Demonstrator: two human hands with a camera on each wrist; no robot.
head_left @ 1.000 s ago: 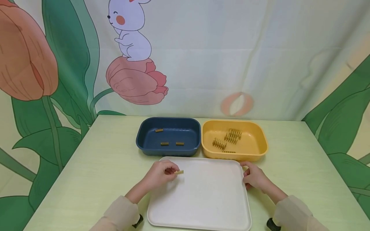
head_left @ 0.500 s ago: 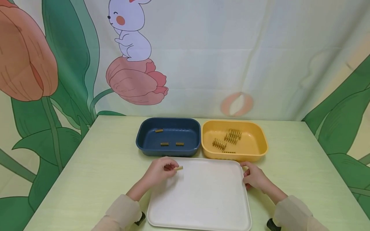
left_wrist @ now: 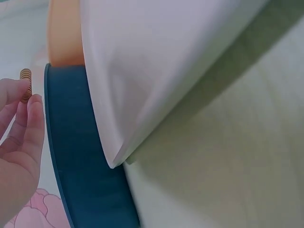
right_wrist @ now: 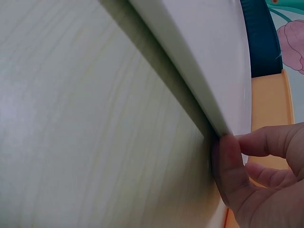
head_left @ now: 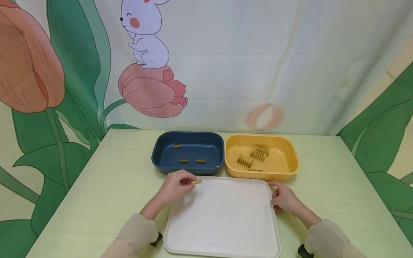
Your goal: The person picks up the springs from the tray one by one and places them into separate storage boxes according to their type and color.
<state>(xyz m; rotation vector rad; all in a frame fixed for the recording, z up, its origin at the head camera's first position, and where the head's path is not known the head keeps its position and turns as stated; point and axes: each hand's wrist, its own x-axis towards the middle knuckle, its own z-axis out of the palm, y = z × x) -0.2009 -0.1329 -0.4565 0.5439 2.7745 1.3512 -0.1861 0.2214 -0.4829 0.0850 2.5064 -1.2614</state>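
Observation:
A small brass-coloured coil spring [head_left: 196,182] is pinched between the thumb and fingertips of my left hand [head_left: 175,186], above the far left corner of the white tray [head_left: 226,218]. The left wrist view shows the same spring [left_wrist: 26,85] held upright in that picture by the left hand [left_wrist: 21,137]. My right hand [head_left: 285,197] grips the tray's right rim near its far corner. In the right wrist view the right hand [right_wrist: 266,175] has its thumb and finger at the tray edge.
Behind the tray stands a blue bin [head_left: 164,154] with 3 small springs in it. Touching or nearly touching it on the right, a yellow bin [head_left: 284,161] holds several larger springs. A printed curtain [head_left: 219,71] hangs behind the table [head_left: 96,193].
My left hand has moved away from me and slightly left with the spring, from over the tray towards the blue bin. The right hand has stayed on the tray rim.

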